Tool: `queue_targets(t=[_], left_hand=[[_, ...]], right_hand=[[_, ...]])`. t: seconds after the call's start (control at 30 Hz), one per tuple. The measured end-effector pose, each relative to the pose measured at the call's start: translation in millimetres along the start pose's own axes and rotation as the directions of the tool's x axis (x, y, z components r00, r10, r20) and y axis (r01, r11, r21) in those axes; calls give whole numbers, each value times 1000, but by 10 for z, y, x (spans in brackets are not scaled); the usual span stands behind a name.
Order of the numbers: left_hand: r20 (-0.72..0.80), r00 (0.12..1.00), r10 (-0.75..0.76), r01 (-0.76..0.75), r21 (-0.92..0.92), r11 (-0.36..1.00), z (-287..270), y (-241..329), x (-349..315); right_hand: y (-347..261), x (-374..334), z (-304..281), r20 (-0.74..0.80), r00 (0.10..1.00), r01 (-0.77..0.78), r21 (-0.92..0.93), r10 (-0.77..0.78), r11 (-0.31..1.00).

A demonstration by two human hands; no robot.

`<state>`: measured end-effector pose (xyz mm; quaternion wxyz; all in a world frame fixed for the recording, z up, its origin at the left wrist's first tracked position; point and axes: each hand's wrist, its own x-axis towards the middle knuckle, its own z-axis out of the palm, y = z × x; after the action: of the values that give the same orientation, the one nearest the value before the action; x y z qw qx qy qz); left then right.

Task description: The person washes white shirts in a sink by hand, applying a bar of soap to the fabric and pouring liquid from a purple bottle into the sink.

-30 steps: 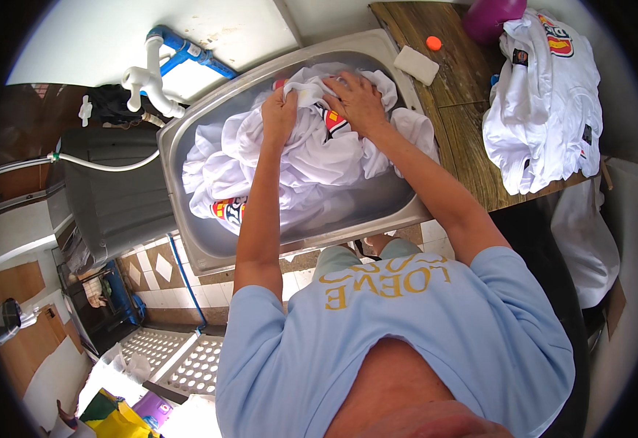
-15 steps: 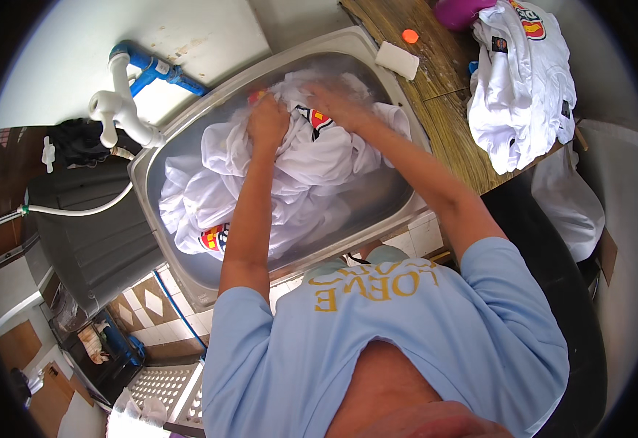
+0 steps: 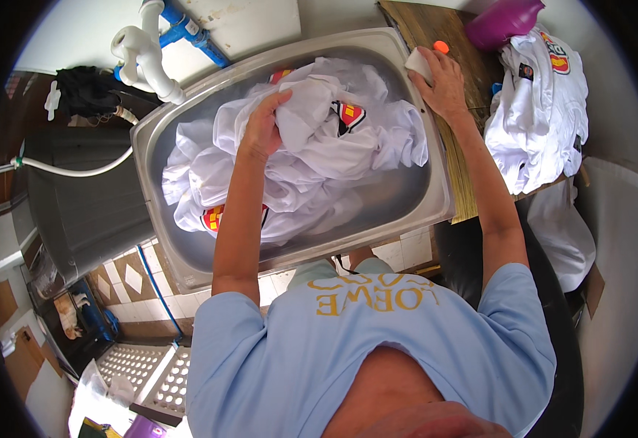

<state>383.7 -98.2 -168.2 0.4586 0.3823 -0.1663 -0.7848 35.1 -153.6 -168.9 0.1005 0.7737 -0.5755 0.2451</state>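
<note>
Left hand (image 3: 263, 128) is pinching white garment (image 3: 306, 113) in sink (image 3: 441, 198), apparently propping a fold above water (image 3: 390, 196); right hand (image 3: 444, 86) is gripping white bar (image 3: 419, 66) at far-left edge of table (image 3: 423, 22), fingers curling around it, probably against slipping.

sink (image 3: 439, 193): metal, smooth, dull sheen | laundry (image 3: 319, 157): thin cloth, soft, wet, creased | soap bar (image 3: 419, 66): matt, smooth | counter (image 3: 421, 20): wood, grained, worn-looking | tap (image 3: 140, 52): plastic, smooth, glossy | pipe (image 3: 190, 31): plastic, smooth | bottle (image 3: 505, 22): plastic, glossy | cap (image 3: 441, 47): plastic | hose (image 3: 78, 167): plastic, smooth | shirt pile (image 3: 534, 117): cloth, matt, wrinkled
</note>
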Motion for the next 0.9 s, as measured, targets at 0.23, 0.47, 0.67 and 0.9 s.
queue_targets(t=[0.23,0.47,0.67,0.9], left_hand=[[81,996,32,-45,158,986,15,-102,-235],[76,969,235,-247,256,935,27,-185,-357],[62,980,190,-188,-43,981,-34,-383,-367],[55,998,35,-17,-294,956,-200,-458,-340]], right_hand=[[24,191,229,-23,1000,-12,30,13,999],[-110,406,177,121,953,-301,502,279,810],[-716,396,470,781,610,-627,377,-129,-681],[-739,212,1043,854,510,-545,228,-103,-807]])
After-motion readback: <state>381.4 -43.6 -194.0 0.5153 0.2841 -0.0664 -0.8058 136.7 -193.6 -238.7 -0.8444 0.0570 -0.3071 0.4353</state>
